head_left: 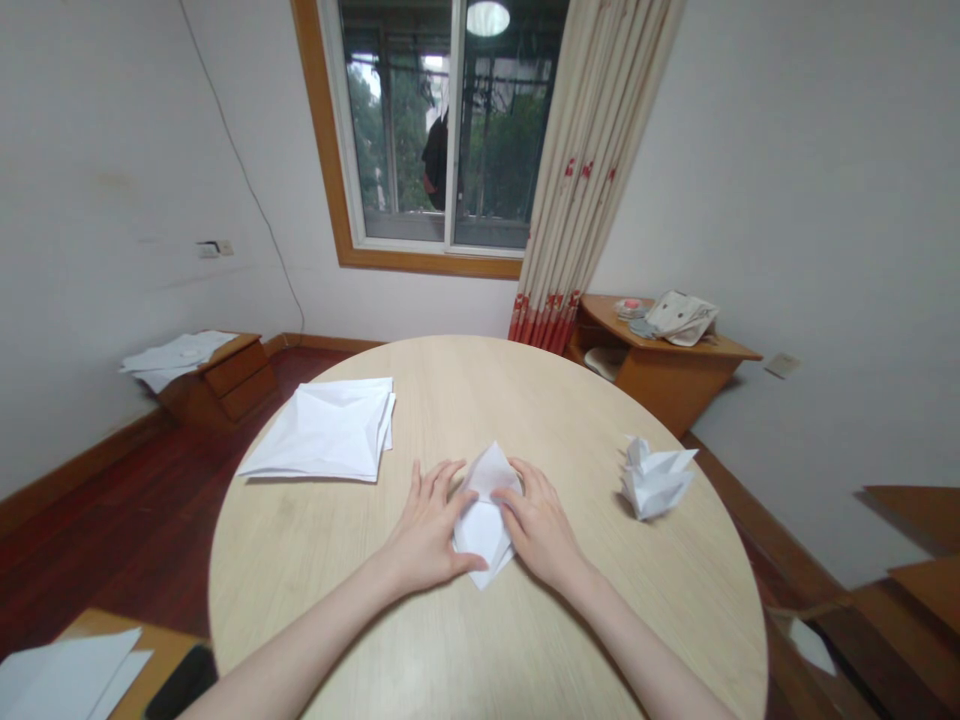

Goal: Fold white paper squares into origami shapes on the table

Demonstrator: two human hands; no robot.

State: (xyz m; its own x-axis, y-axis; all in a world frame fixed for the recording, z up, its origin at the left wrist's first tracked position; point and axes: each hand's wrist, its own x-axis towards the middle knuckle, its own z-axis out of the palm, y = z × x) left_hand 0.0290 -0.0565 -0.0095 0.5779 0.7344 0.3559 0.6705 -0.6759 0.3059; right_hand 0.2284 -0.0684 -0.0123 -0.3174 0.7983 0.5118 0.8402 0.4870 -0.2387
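A small white folded paper (484, 530), shaped like a long diamond with a crease across its middle, lies on the round wooden table (480, 385) between my hands. My left hand (435, 520) is on its left side, the thumb on the lower part and a finger at the middle crease. On the right side, my right hand (541, 518) has its thumb on the paper near the crease, with its fingers curved along the upper right edge. Both hands press the paper against the tabletop. The paper's underside is hidden.
White sheets (330, 430) are stacked at the table's left. Several folded paper pieces (656, 480) stand clustered at the right. More paper (67, 675) and a dark object (180, 685) lie at lower left. A corner cabinet (667, 370) stands beyond the table near the curtain (585, 170).
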